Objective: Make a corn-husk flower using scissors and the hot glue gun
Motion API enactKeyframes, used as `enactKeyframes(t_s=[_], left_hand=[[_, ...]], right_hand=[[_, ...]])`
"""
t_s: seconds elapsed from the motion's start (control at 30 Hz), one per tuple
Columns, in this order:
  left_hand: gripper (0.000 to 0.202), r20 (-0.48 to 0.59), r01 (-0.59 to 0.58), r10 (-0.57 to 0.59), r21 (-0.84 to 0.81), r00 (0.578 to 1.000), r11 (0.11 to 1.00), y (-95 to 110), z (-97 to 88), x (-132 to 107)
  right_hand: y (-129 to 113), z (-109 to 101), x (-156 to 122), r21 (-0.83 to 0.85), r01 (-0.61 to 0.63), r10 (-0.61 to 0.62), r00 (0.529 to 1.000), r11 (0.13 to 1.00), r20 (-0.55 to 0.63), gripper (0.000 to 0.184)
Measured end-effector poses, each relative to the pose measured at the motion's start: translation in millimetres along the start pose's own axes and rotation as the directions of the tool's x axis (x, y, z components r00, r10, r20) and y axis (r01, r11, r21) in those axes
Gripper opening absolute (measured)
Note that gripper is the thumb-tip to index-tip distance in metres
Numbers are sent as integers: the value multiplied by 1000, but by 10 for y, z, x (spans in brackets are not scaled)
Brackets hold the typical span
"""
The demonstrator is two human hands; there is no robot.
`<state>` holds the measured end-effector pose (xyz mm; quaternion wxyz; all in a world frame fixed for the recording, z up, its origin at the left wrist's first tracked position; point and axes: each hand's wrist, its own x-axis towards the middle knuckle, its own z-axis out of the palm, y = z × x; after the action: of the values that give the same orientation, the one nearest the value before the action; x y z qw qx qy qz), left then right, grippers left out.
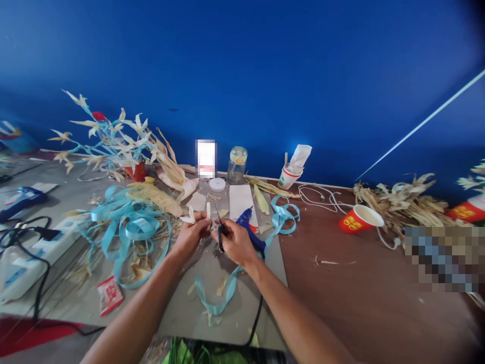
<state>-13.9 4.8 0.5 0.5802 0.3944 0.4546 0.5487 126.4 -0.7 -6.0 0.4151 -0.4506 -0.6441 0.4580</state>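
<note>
We have the pale husk strips (190, 216) pinched in our left hand (197, 230), their tips jutting up past the fingers; they look light, dry and easily torn, so best held gently near the base. Our right hand (238, 243) is wrapped around the stiffer scissors (222, 234), just beside the strips, over the grey board (178, 321), inside its right edge.

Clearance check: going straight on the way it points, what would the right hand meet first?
Likely the left hand, just ahead of the right hand and pinching a pale husk piece; the gap in depth is unclear.
</note>
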Motion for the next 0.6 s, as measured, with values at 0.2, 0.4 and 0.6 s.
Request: enactKeyframes(t_s=[0.2, 0.4, 0.6], left_hand=[[21, -27, -46, 45, -11, 999, 999, 24, 4, -10], [21, 5, -49, 48, 60, 999, 997, -3, 6, -22], [21, -11, -25, 26, 71, 1000, 997, -10, 8, -15]], right_hand=[[-73, 7, -37, -68, 12, -11, 1000, 998, 20, 22], [-127, 39, -72, -80, 58, -56, 998, 995, 25, 18], [-130, 51, -65, -100, 84, -83, 996, 991, 18, 15]])
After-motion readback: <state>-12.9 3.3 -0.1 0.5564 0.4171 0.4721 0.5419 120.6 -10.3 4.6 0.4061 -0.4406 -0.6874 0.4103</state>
